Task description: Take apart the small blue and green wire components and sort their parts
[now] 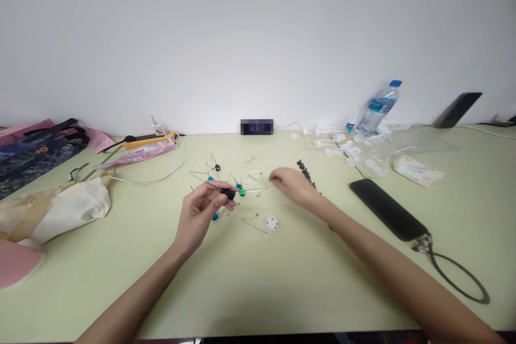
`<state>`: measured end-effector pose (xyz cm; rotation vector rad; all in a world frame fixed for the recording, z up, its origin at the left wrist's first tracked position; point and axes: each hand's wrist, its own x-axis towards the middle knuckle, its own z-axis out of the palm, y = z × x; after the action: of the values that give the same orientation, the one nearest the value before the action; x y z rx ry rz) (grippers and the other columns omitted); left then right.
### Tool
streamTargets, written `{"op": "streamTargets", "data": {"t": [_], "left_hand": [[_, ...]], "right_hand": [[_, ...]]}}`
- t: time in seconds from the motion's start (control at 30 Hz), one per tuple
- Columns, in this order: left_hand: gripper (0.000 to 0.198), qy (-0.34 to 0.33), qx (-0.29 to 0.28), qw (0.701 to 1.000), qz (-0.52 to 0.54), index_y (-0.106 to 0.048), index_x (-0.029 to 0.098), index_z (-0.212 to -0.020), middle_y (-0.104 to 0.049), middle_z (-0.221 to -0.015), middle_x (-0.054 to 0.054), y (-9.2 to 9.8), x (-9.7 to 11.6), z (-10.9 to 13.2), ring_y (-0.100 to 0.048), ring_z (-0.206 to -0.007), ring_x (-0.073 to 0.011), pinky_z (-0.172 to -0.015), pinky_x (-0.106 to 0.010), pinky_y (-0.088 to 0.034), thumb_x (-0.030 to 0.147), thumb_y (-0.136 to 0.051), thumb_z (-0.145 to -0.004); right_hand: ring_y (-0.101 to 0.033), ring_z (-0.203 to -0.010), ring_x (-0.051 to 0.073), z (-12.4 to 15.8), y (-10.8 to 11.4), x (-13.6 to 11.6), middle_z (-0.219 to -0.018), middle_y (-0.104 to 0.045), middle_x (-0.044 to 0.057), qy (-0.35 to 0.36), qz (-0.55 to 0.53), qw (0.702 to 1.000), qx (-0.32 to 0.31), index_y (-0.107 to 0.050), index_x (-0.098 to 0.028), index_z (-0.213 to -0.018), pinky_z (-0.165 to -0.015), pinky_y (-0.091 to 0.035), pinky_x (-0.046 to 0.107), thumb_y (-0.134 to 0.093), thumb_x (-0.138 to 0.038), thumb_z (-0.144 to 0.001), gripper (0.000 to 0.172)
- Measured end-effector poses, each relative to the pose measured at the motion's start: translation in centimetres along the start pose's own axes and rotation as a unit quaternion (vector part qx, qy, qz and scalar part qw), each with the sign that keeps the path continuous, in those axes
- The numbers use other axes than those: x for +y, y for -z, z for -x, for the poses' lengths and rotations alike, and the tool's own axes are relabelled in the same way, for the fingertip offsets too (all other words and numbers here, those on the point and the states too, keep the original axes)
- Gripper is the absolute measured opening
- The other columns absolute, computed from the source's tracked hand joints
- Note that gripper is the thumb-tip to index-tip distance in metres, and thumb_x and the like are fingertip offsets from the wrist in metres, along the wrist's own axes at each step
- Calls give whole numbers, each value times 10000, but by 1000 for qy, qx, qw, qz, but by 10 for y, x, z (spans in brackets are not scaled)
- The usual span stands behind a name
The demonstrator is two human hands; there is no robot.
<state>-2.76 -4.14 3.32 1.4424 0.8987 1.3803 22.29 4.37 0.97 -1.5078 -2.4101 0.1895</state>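
Observation:
Between the fingertips of my left hand (201, 207) is a small black part (228, 193). Just beyond it lie thin bent metal wires, with a green piece (242, 192) and a blue piece (215, 216) among them. My right hand (288, 183) hovers at the right edge of the wires, its fingers bent and blurred; whatever its fingertips hold, if anything, is too small to make out. A row of small black parts (305, 173) runs behind my right wrist. Nearer to me sit a white disc with dark dots (272, 223) and a bent wire (253, 224).
At the right are a black phone with a strap (389, 209), a water bottle (378, 110), white caps and tubes (330, 140), and a white packet (417, 171). A small dark display (257, 127) stands by the wall. Cloth bags (80, 199) and a yellow tool (147, 141) lie left.

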Motion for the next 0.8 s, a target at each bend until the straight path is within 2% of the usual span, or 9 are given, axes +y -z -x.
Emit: {"op": "streamTargets", "data": {"t": [0.07, 0.17, 0.27, 0.37, 0.5, 0.6, 0.8], "left_hand": [[129, -26, 34, 999, -4, -642, 158, -971, -668, -1013, -87, 2, -5, 3, -647, -732, -147, -704, -297, -537, 201, -581, -866], [126, -41, 56, 998, -4, -625, 163, -980, -677, -1004, -86, 4, -10, 7, -661, -745, -159, -715, -320, -550, 200, -566, -875], [114, -42, 20, 999, -10, -625, 156, -963, -686, -959, -86, 2, -13, 13, -667, -712, -167, -675, -324, -556, 193, -567, -872], [110, -43, -23, 999, -1, -624, 164, -962, -685, -920, -72, -5, -23, 21, -664, -695, -162, -666, -316, -552, 182, -573, -866], [97, -13, -70, 997, -24, -628, 162, -934, -681, -887, -67, -21, -52, 37, -644, -679, -152, -656, -302, -536, 205, -572, -868], [112, 24, -105, 994, -34, -635, 151, -920, -684, -884, -76, -32, -71, 45, -630, -659, -145, -648, -296, -530, 228, -573, -867], [155, 49, -86, 995, 25, -627, 169, -994, -670, -979, -79, -41, -75, 40, -635, -782, -163, -742, -313, -528, 235, -527, -894]], "right_hand": [[-583, -801, 137, 9, -10, -24, -864, -656, 25, 47, 7, 998, -28, -650, -207, -836, -662, -383, 221, -498, -158, -890, 169], [-561, -791, 168, 10, -21, -36, -847, -634, 51, 58, 40, 997, -37, -630, -186, -851, -617, -345, 247, -485, -96, -873, 172], [-542, -856, 195, 3, -28, -31, -926, -605, 84, 50, 64, 996, -29, -600, -165, -946, -626, -332, 260, -476, -66, -865, 179], [-530, -871, 197, -3, -35, -25, -958, -576, 93, 45, 79, 995, -29, -578, -153, -949, -635, -335, 261, -463, -70, -873, 161], [-528, -818, 183, -4, -44, -26, -934, -557, 79, 38, 94, 994, -27, -562, -154, -904, -621, -350, 260, -432, -75, -887, 152], [-531, -849, 190, -7, -48, -32, -967, -551, 85, 43, 105, 993, -22, -559, -152, -907, -650, -382, 266, -411, -100, -911, 157], [-536, -946, 254, -21, -62, -53, -1026, -566, 156, 67, 119, 990, -31, -581, -98, -946, -689, -430, 305, -414, 19, -842, 229]]}}
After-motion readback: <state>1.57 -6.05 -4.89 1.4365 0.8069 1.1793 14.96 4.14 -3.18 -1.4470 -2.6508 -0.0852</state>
